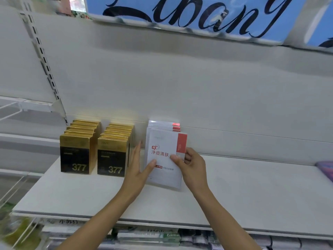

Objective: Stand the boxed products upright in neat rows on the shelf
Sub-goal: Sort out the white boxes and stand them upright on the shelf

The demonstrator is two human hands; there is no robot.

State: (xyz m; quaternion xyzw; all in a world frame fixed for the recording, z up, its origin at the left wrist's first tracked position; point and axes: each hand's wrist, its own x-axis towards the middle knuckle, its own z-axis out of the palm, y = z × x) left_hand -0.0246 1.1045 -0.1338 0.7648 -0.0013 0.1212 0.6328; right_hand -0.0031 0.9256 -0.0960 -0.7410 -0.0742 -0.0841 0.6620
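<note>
Several white boxes with a red stripe (164, 156) stand upright in a row on the white shelf (252, 192), front to back. My left hand (138, 165) lies flat against the left side of the front box, thumb on its face. My right hand (191, 165) grips the same box at its right edge, thumb on the front. To the left stand two rows of gold-and-black boxes marked 377, one row (76, 156) at the far left and the other (112, 159) just beside my left hand.
A purple item (326, 168) lies at the shelf's right edge. A blue sign with black script (198, 17) hangs overhead. Packaged goods (162, 237) fill the shelf below. Wire racks (16, 109) stand at the left.
</note>
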